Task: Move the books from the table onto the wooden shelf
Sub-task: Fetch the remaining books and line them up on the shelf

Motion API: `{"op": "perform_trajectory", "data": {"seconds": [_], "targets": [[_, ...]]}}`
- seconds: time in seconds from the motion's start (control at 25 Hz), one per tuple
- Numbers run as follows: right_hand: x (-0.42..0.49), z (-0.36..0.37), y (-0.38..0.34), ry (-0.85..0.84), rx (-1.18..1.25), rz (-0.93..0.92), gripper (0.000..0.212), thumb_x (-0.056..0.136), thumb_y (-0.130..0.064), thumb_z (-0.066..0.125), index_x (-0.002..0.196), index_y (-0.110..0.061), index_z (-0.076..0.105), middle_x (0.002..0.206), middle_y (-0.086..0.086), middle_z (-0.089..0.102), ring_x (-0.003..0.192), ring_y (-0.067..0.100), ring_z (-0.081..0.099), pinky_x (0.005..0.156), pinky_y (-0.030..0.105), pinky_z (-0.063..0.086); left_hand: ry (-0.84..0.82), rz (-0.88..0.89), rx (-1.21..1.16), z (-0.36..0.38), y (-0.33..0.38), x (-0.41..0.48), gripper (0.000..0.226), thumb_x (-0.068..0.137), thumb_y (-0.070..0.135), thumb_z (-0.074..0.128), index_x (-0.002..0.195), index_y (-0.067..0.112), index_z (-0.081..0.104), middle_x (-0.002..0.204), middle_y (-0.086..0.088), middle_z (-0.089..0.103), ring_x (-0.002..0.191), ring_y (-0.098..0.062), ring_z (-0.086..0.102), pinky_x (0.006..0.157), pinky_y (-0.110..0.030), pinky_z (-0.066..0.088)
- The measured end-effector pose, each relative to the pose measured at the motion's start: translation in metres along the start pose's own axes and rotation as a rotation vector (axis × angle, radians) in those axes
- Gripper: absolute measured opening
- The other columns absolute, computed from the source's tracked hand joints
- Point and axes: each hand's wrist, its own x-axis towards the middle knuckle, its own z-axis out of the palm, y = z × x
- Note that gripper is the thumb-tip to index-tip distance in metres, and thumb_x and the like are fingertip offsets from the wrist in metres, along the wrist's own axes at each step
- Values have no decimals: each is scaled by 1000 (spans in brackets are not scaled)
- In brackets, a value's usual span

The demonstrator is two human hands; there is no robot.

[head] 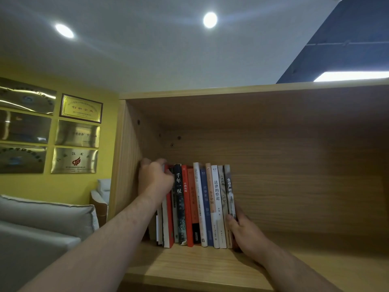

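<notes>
Head view takes in a wooden shelf point(200, 264) with a row of books point(202, 207) standing upright on its board, spines outward, near the left side panel and with bare board to the right. The left hand point(154, 178) reaches over the left end of the row, its fingers point(147, 162) curled over the tops of the outermost volumes. The right hand point(244, 232) is low at the other end: its thumb lies on the grey-spined book point(228, 192), and the other fingers are hidden behind that book's far side, so it seems pinched between them. The step in hand looks like squaring and closing up books already shelved, both hands bracing the ends. No bench shows, so how many books are left cannot be told. Next, the hands would need to let go gently, since nothing props the right end, and go back for more.
</notes>
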Motion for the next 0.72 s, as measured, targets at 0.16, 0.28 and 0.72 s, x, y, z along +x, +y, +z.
{"op": "perform_trajectory", "data": {"seconds": [0.16, 0.28, 0.72], "targets": [[2, -1, 2, 14, -1, 9, 55, 108, -37, 40, 159, -41, 20, 140, 0, 59, 122, 16, 62, 106, 40, 52, 94, -65, -298, -5, -9, -29, 72, 92, 22, 69, 154, 19, 32, 151, -8, 39, 136, -28, 45, 107, -43, 46], [3, 0, 0, 30, -6, 18, 53, 107, -39, 41, 157, -44, 25, 135, -2, 61, 115, 14, 64, 99, 36, 54, -13, -192, -412, 3, -28, -56, 62, 86, 21, 77, 140, 18, 47, 131, -3, 60, 119, -23, 61, 82, -34, 55], [-8, -4, 0, -9, 138, 113, 40, 108, -29, 43, 148, -28, 43, 117, -6, 67, 104, 10, 67, 86, 30, 57, 102, -10, -400, -34, -37, -113, 42, 93, 18, 69, 130, 31, 55, 105, 12, 66, 92, -6, 66, 68, -25, 54]]}}
